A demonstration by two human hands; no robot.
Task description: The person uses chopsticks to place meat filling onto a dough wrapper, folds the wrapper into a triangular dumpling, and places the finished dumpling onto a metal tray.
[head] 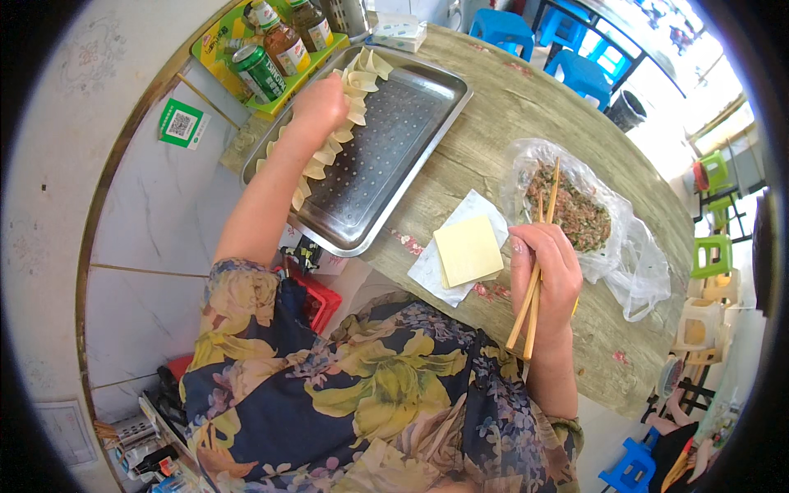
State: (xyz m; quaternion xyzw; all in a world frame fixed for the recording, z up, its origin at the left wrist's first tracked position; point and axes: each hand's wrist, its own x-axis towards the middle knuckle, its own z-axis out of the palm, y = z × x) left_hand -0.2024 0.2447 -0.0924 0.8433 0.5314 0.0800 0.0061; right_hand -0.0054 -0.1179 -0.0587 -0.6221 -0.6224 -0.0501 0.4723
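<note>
My left hand [322, 106] is over the left side of a perforated metal tray [388, 142], among rows of folded wontons [361, 81]. Its fingers are curled and their tips hidden, so whether a wonton is in them cannot be told. A pair of wooden chopsticks [525, 317] is held in my right hand [551, 271], above the table near a plastic bag [638, 271]. Minced filling with green bits [582, 219] fills the opened bag, and the chopsticks' far ends overlap it in view. Between tray and bag, a stack of square yellow dough wrappers [468, 249] rests on white paper [425, 274].
Behind the tray stand sauce bottles [286, 49] and a green can [259, 73] in a yellow-green display box. A tissue pack [399, 32] lies on the wooden table [456, 135]. Blue stools [502, 31] stand beyond it; a person's legs [672, 413] show at lower right.
</note>
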